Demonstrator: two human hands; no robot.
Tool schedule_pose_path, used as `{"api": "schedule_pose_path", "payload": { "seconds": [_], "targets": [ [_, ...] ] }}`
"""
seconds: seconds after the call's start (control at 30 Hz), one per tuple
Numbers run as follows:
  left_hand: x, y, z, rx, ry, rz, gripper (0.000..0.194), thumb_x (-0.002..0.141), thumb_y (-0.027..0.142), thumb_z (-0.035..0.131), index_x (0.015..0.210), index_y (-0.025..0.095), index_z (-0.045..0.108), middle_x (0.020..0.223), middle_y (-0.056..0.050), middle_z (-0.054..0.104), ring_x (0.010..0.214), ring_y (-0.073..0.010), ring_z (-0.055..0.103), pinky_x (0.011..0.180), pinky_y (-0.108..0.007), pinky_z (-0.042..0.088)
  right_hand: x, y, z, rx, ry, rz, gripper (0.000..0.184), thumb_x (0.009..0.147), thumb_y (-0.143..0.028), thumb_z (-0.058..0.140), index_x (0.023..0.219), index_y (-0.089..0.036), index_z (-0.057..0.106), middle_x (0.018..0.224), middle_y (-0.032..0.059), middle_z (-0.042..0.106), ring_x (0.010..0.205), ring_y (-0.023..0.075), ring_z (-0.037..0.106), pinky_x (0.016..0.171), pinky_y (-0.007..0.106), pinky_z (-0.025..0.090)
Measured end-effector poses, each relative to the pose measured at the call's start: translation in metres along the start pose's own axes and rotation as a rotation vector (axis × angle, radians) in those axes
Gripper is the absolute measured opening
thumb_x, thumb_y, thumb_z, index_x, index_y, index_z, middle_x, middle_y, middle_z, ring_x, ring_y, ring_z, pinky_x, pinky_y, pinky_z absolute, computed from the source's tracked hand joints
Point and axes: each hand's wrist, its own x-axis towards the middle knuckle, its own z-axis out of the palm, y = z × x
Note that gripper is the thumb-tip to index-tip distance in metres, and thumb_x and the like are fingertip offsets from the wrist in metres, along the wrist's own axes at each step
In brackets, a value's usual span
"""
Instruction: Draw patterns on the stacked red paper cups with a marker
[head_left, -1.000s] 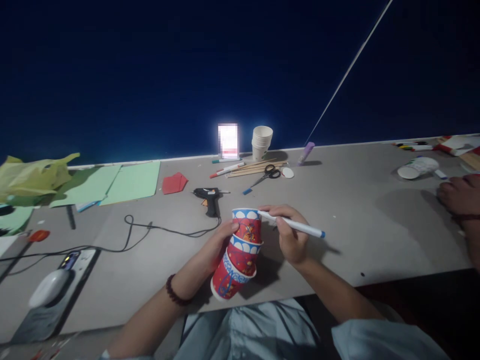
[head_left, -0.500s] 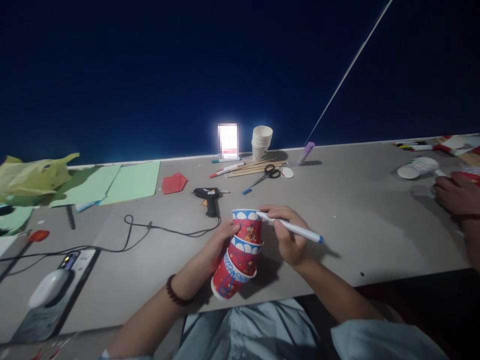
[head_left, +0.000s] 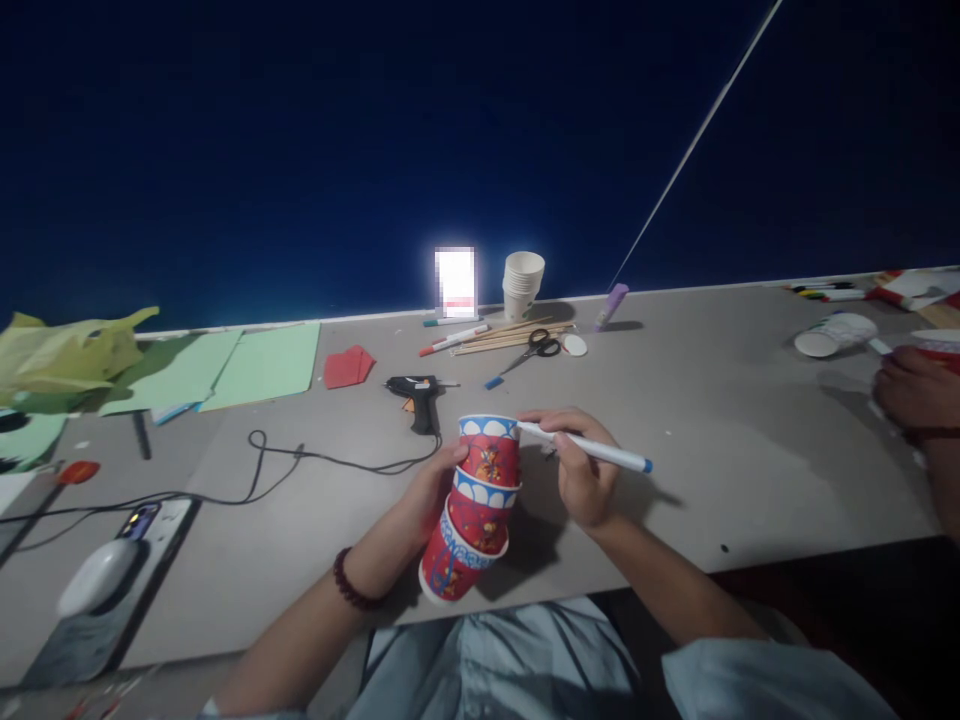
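Three red paper cups (head_left: 480, 515) are joined in a leaning column, with blue and white scallops drawn around the rims. My left hand (head_left: 435, 490) is closed around the column's left side, its thumb on the top cup. My right hand (head_left: 585, 465) pinches a white marker (head_left: 600, 450) with a blue end; its tip is at the right edge of the top cup's rim band. Whether the tip touches the paper I cannot tell. Beyond the cups lies a black glue gun (head_left: 420, 395) with its cord.
Scissors (head_left: 541, 345), wooden sticks (head_left: 517, 338), a stack of white cups (head_left: 522, 285) and a purple glue stick (head_left: 613, 306) stand or lie along the back. Green paper (head_left: 262, 365) and a phone (head_left: 161, 525) are at left. Another person's hand (head_left: 907, 390) is at far right.
The cup column has shifted slightly left and its top has turned a little. The marker has moved slightly right, its tip still by the rim.
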Motion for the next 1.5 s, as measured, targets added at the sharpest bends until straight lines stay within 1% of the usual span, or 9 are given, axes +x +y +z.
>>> {"api": "schedule_pose_path", "payload": {
  "seconds": [0.1,0.2,0.4,0.53,0.63,0.83,1.2,1.37,1.5],
  "targets": [
    [0.0011,0.0005,-0.0021,-0.02,-0.036,-0.025,0.049,0.066,0.039,0.078,0.102,0.007,0.072,0.089,-0.013,0.077,0.075,-0.0245,0.072,0.074,-0.034,0.056,0.0001,0.0008,0.0006,0.017,0.006,0.008,0.015,0.092,-0.021,0.057,0.092,-0.025,0.072,0.094,0.0035,0.077,0.092,0.0229,0.073,0.083,0.039,0.057],
    [0.0019,0.0,-0.0037,-0.021,-0.059,-0.014,0.046,0.069,0.039,0.076,0.102,0.008,0.072,0.09,-0.013,0.077,0.077,-0.025,0.073,0.075,-0.034,0.056,0.0001,0.001,0.001,0.013,0.006,0.006,0.014,0.092,-0.022,0.057,0.091,-0.025,0.071,0.093,0.004,0.077,0.092,0.0238,0.074,0.083,0.04,0.057],
    [0.0017,-0.0008,-0.004,-0.033,-0.056,-0.005,0.042,0.07,0.038,0.075,0.1,0.008,0.073,0.087,-0.012,0.077,0.075,-0.0236,0.072,0.075,-0.033,0.055,-0.0001,0.0019,0.0005,0.027,-0.005,0.001,0.016,0.092,-0.02,0.056,0.093,-0.025,0.071,0.094,0.0029,0.077,0.093,0.0227,0.074,0.084,0.038,0.056],
    [0.0023,0.0001,-0.0046,-0.052,-0.095,-0.049,0.047,0.068,0.04,0.076,0.1,0.006,0.074,0.089,-0.014,0.078,0.078,-0.0245,0.072,0.076,-0.034,0.055,0.0008,0.0016,0.0007,0.02,0.002,-0.004,0.015,0.092,-0.021,0.057,0.091,-0.025,0.071,0.092,0.0032,0.076,0.091,0.0233,0.074,0.083,0.039,0.057],
    [0.0032,0.0004,-0.0057,-0.054,-0.105,-0.039,0.05,0.065,0.041,0.078,0.1,0.005,0.074,0.089,-0.014,0.078,0.076,-0.0233,0.072,0.076,-0.032,0.055,0.0012,0.0015,0.0013,0.028,0.008,-0.003,0.014,0.092,-0.022,0.057,0.09,-0.025,0.071,0.091,0.0032,0.076,0.09,0.0236,0.075,0.082,0.04,0.057],
    [0.0044,0.0004,-0.0073,-0.05,-0.188,-0.039,0.05,0.07,0.041,0.074,0.103,0.004,0.073,0.091,-0.015,0.078,0.08,-0.0248,0.073,0.078,-0.033,0.055,0.0009,0.0016,0.0017,0.033,0.01,-0.001,0.014,0.092,-0.023,0.057,0.09,-0.024,0.071,0.09,0.0037,0.076,0.089,0.0243,0.075,0.081,0.04,0.057],
    [0.0008,0.0004,-0.0043,-0.055,-0.063,-0.058,0.044,0.07,0.039,0.075,0.099,0.006,0.073,0.088,-0.014,0.078,0.076,-0.0236,0.072,0.076,-0.033,0.055,0.0001,0.001,0.0003,0.002,-0.002,0.002,0.014,0.091,-0.023,0.057,0.09,-0.024,0.071,0.092,0.0044,0.076,0.094,0.0248,0.074,0.084,0.042,0.057],
    [0.0008,0.0001,-0.0038,-0.058,-0.048,-0.052,0.046,0.07,0.038,0.076,0.103,0.006,0.072,0.092,-0.014,0.078,0.078,-0.0245,0.072,0.077,-0.034,0.055,-0.0008,0.0004,-0.0006,0.004,-0.036,0.002,0.014,0.09,-0.023,0.058,0.092,-0.024,0.072,0.095,0.0058,0.076,0.095,0.0255,0.074,0.084,0.044,0.058],
    [0.0008,0.0003,-0.005,-0.054,-0.048,-0.069,0.046,0.072,0.039,0.073,0.104,0.006,0.072,0.092,-0.014,0.078,0.079,-0.0247,0.072,0.077,-0.034,0.055,-0.0006,0.0005,0.0002,0.025,-0.028,-0.007,0.015,0.091,-0.022,0.057,0.093,-0.025,0.072,0.096,0.0051,0.076,0.094,0.0242,0.074,0.084,0.041,0.058]
  ]
}}
